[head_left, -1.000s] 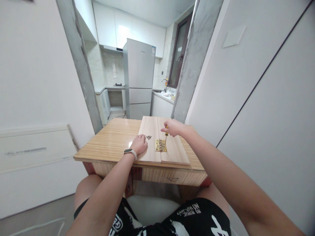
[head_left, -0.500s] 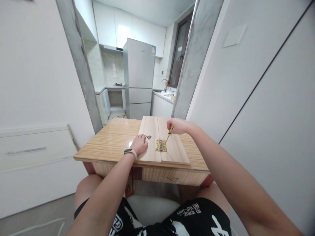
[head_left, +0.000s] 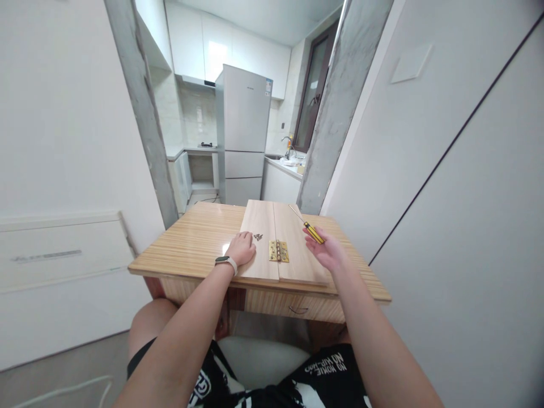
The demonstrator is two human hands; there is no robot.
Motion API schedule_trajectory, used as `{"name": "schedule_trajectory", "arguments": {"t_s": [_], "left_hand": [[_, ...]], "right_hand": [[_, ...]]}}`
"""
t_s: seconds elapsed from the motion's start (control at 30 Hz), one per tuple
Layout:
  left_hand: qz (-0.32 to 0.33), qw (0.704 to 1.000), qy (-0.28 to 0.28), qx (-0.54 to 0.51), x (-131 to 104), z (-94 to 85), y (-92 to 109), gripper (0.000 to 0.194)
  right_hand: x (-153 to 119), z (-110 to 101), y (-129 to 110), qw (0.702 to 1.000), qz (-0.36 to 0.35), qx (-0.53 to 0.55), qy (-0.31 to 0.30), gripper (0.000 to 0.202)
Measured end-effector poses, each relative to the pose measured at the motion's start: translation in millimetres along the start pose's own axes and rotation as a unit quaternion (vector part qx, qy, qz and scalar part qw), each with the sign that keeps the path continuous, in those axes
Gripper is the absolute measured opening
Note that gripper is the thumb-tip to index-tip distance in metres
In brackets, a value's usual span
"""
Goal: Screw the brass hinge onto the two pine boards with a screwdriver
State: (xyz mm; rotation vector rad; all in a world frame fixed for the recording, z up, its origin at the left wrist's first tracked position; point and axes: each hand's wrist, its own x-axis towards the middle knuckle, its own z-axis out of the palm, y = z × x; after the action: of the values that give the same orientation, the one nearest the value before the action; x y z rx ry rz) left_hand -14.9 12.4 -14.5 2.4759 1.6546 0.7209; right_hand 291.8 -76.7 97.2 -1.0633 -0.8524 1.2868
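Two pale wooden boards, a left board [head_left: 260, 266] and a right board [head_left: 300, 266], lie side by side on the table. A brass hinge [head_left: 279, 251] spans the seam between them. My left hand [head_left: 241, 248] rests flat on the left board's edge, fingers stretched out and holding nothing. Just beyond its fingertips is a small pile of screws [head_left: 258, 237]. Over the right board, my right hand [head_left: 325, 249] is turned palm up and holds a yellow-and-black screwdriver [head_left: 313, 232] by the handle. The screwdriver's shaft points away to the upper left, apart from the hinge.
The wood-grain table [head_left: 182, 243] has a drawer with a metal handle [head_left: 298, 310] facing me. A white wall panel [head_left: 459, 187] rises close on the right. Beyond the table stand a grey fridge [head_left: 243, 113] and a sink counter [head_left: 283, 175].
My right hand has moved right and towards me, turning palm up. The screwdriver's tip has left the hinge and now points away. My left hand stays in place.
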Motion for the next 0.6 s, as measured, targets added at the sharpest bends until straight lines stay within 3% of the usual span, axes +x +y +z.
{"name": "schedule_trajectory", "arguments": {"t_s": [0.1,0.23,0.33,0.4,0.47,0.6], "left_hand": [[0.004,1.0,0.001,-0.001,0,-0.5,0,0.04],[0.006,1.0,0.001,0.001,0,0.1,0,0.041],[0.003,1.0,0.001,0.003,0,0.6,0,0.04],[0.002,1.0,0.004,0.004,0,0.7,1,0.04],[0.003,1.0,0.005,0.003,-1,0.7,1,0.039],[-0.001,1.0,-0.001,0.0,0,0.9,0,0.037]], "right_hand": [[-8,0,35,0.995,0.018,0.099,0.002,0.006],[-16,6,54,0.991,-0.003,0.131,-0.015,0.015],[-14,10,56,0.997,-0.045,0.046,-0.036,0.027],[-10,12,56,0.994,-0.069,-0.083,0.002,0.026],[-5,15,56,0.96,-0.094,-0.259,0.051,0.022],[-1,26,56,0.816,-0.129,-0.561,0.042,0.028]]}}
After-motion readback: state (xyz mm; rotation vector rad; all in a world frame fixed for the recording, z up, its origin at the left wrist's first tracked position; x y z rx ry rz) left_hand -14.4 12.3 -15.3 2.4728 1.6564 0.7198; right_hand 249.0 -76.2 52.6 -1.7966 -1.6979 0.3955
